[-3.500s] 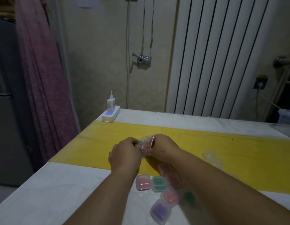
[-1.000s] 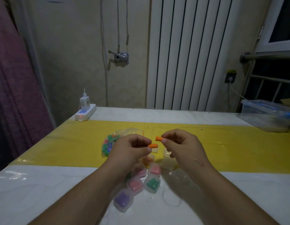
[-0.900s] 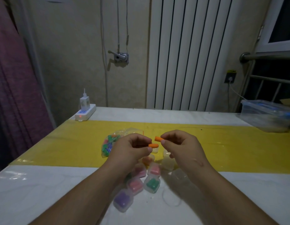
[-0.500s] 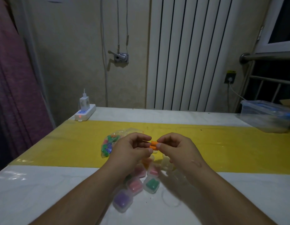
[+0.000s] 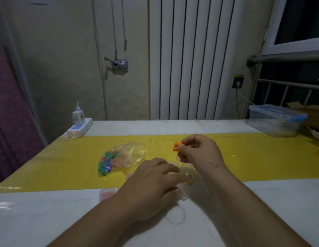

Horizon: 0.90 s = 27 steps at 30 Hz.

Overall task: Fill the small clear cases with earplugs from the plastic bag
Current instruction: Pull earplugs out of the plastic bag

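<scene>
The right hand [image 5: 198,154] pinches two small orange foam earplugs [image 5: 178,146] while the left hand [image 5: 155,182], fingers spread, reaches at 12 o'clock for a small clear plastic case [image 5: 188,172], which likely needs opening next.

Two bare forearms, no sleeves in view; a small pale mark beside the right hand [image 5: 199,154]'s wrist.

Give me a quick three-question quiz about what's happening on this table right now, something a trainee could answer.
1. True or false: the right hand pinches two orange foam earplugs together.
2. Multiple choice: the crumpled clear plastic bag of mixed-colour earplugs lies on the A) yellow table strip B) white power strip C) lidded clear storage box.
3. Fill in: the left hand reaches down toward the small clear ____.

Key: 1 true; 2 A; 3 cases.
</scene>
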{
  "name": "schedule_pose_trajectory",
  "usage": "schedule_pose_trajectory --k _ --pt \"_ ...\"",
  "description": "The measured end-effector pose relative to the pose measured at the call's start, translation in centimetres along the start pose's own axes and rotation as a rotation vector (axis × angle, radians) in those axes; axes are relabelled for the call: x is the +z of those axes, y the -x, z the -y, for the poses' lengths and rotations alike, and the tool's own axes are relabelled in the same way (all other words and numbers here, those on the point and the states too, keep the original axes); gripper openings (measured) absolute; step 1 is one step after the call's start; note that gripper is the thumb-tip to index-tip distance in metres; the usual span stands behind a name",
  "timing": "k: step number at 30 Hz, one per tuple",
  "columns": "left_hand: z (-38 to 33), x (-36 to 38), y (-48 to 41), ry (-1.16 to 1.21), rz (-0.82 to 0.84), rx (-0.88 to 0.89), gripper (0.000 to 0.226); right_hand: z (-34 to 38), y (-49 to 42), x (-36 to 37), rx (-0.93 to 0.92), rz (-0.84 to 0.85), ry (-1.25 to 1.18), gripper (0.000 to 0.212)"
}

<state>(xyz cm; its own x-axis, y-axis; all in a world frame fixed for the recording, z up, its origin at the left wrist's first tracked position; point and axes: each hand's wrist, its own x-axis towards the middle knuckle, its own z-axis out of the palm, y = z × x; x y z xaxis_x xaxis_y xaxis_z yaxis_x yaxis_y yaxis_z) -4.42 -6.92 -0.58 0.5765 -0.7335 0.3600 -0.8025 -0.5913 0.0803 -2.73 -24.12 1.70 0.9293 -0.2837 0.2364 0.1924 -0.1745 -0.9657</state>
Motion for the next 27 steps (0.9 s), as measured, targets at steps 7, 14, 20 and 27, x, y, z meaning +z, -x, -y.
schedule_pose_trajectory --k 7,14,20,27 --pt "-0.1 0.7 0.0 -0.118 0.094 0.020 0.044 0.0 0.4 0.3 -0.011 0.028 0.024 0.009" --pt "-1.0 -0.1 0.4 -0.029 0.046 0.024 0.024 0.1 0.7 0.7 0.006 0.042 -0.006 0.008" --pt "0.1 -0.6 0.3 0.265 -0.200 -0.214 0.034 -0.1 0.6 0.5 -0.026 0.010 0.085 0.007" --pt "2.4 -1.0 1.0 0.645 -0.483 -0.420 0.059 0.3 1.7 1.8 0.067 0.172 0.074 0.019"
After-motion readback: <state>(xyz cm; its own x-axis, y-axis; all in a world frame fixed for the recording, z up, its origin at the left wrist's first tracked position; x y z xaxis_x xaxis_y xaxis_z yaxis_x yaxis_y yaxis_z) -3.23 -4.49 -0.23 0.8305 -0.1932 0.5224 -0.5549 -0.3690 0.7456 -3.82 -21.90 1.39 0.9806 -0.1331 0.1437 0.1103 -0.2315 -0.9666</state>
